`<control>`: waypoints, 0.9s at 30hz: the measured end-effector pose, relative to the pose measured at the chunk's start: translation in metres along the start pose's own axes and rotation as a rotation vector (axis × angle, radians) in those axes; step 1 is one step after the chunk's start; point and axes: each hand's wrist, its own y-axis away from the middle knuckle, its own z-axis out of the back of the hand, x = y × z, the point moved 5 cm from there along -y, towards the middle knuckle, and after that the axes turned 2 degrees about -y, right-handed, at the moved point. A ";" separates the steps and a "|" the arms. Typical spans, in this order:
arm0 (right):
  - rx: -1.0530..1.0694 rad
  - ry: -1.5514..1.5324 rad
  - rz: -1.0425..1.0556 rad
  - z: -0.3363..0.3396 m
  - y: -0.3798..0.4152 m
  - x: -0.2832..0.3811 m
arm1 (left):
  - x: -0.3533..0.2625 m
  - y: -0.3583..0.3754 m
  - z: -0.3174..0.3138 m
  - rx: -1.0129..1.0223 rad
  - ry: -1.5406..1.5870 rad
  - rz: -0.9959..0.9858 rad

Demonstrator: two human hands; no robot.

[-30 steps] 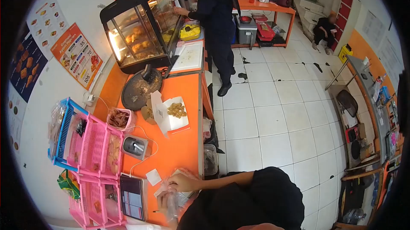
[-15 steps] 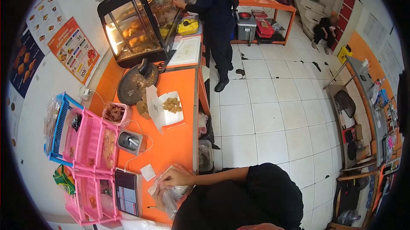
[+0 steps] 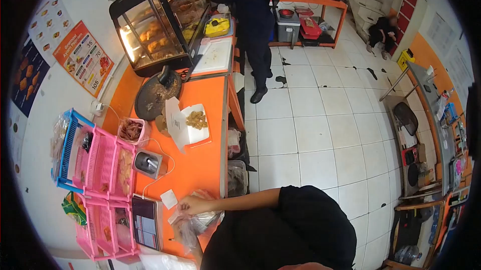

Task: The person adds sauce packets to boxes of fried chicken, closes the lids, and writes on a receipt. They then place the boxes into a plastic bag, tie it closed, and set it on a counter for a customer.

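My right hand (image 3: 194,205) reaches across from the right, its fingers pinched on a clear plastic bag (image 3: 188,237) at the counter's near edge. Just below it, my left hand (image 3: 179,229) is closed on the same bag, partly covered by the film. Something pale and flat (image 3: 205,221) lies under my right hand and the plastic; I cannot make out what it is. Beside my hands are a small white paper square (image 3: 169,199) and a dark pen (image 3: 175,240). Left of them stands a tablet (image 3: 146,224) with a lit screen.
On the orange counter (image 3: 195,170) are an open white box (image 3: 202,138) holding fried pieces, a metal container (image 3: 149,164), a pink tub (image 3: 134,130) and a dark round tray (image 3: 145,99). Pink baskets (image 3: 102,165) line the left. A person (image 3: 253,24) stands by the glass food warmer (image 3: 155,29).
My right hand has shifted slightly left over the bag, and my left hand is lower. The view has moved slightly. The standing person's arm has moved by the warmer.
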 end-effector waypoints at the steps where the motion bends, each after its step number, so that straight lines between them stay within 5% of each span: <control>1: 0.011 -0.008 0.001 -0.005 0.000 0.001 | -0.002 -0.010 -0.003 -0.017 0.002 0.019; 3: -0.138 0.270 0.271 -0.005 0.003 0.017 | 0.003 -0.001 0.004 -0.064 0.012 0.060; 6: -0.244 -0.092 0.150 0.003 0.004 0.006 | 0.017 0.006 0.015 -0.152 0.027 0.139; 9: -0.177 0.195 0.366 -0.010 0.029 0.020 | 0.033 0.013 0.030 -0.192 -0.052 0.247; 11: -0.041 0.272 0.349 -0.016 0.041 0.025 | 0.029 0.007 0.026 -0.057 -0.104 0.327; 13: 0.176 0.206 0.083 -0.012 0.037 0.015 | 0.030 0.005 0.026 -0.008 -0.111 0.316; 17: -0.026 0.418 0.193 -0.003 0.016 0.049 | 0.030 0.005 0.032 -0.118 0.028 0.281; 18: -0.032 0.549 0.472 -0.012 0.016 0.063 | 0.032 0.008 0.031 -0.106 0.022 0.280; 19: -0.008 0.539 0.467 -0.016 0.013 0.072 | 0.032 0.014 0.032 -0.089 0.012 0.287; 21: 0.013 0.741 0.797 -0.020 0.014 0.113 | 0.021 0.018 0.032 -0.111 -0.015 0.244; 23: -0.221 -0.243 0.320 0.014 0.035 0.158 | 0.011 0.013 0.028 -0.143 -0.032 0.206; 24: -0.615 -0.149 0.493 0.034 0.051 0.173 | 0.005 0.012 0.024 -0.121 -0.114 0.137; 25: -0.574 -0.694 0.615 0.040 0.064 0.212 | 0.000 0.014 0.019 -0.096 -0.195 0.071; 27: -0.419 -0.584 0.819 0.042 0.079 0.246 | 0.013 0.015 0.012 -0.115 -0.011 0.282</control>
